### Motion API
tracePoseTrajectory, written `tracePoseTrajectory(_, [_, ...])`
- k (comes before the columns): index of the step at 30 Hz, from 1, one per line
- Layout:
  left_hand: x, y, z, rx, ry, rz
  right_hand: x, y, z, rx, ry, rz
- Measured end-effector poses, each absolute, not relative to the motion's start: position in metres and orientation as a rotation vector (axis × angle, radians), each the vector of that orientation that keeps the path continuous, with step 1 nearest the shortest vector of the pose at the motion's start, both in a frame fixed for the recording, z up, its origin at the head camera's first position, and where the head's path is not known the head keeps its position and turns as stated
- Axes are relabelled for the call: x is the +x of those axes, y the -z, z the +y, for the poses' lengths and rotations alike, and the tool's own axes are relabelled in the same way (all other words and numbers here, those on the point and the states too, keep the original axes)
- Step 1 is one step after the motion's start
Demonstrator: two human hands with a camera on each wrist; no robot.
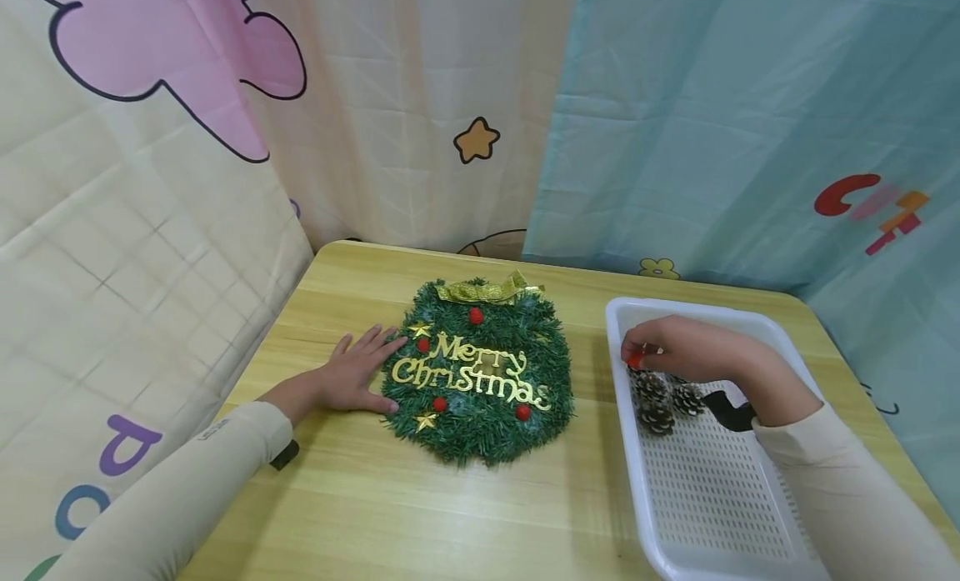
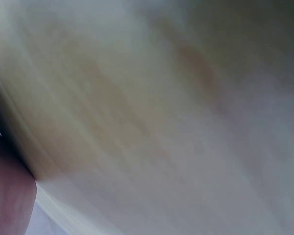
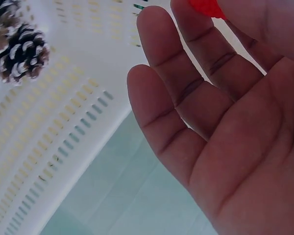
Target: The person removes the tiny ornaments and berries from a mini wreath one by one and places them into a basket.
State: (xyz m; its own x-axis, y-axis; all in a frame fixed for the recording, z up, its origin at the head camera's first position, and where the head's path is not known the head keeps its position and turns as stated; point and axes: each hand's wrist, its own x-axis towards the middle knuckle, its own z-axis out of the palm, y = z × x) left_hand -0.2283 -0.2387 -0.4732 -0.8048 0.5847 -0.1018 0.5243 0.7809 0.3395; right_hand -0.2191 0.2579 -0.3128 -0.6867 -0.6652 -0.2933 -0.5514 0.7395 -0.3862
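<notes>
A green tinsel wreath (image 1: 480, 443) lies on the table, with gold "Merry Christmas" lettering (image 1: 480, 379), red balls, gold stars and a gold ribbon (image 1: 480, 293). My left hand (image 1: 351, 373) rests at its left edge with spread fingers, fingertips touching the greenery. Over the far left part of a white basket (image 1: 651, 514), my right hand (image 1: 686, 348) pinches a small red ball (image 3: 207, 7) between thumb and fingers. The ball is partly hidden by the thumb in the right wrist view. Pine cones (image 1: 656, 418) sit in the basket just below that hand. The left wrist view is blurred.
The light wooden table (image 1: 420, 514) carries the wreath in its middle and the basket on its right side. Printed curtains (image 1: 420, 106) hang behind the table and along its sides. The basket's raised rim stands between the wreath and the pine cones.
</notes>
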Motion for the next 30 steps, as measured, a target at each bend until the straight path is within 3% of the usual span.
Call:
tracePoseTrajectory(18, [-0.227, 0.476, -0.24, 0.87, -0.414, 2.771, -0.181, 0.336, 0.316, -0.758, 0.426, 2.577])
tracePoseTrajectory(30, [-0.228, 0.475, -0.24, 0.894, -0.439, 2.777, -0.175, 0.362, 0.338, -0.726, 0.44, 2.544])
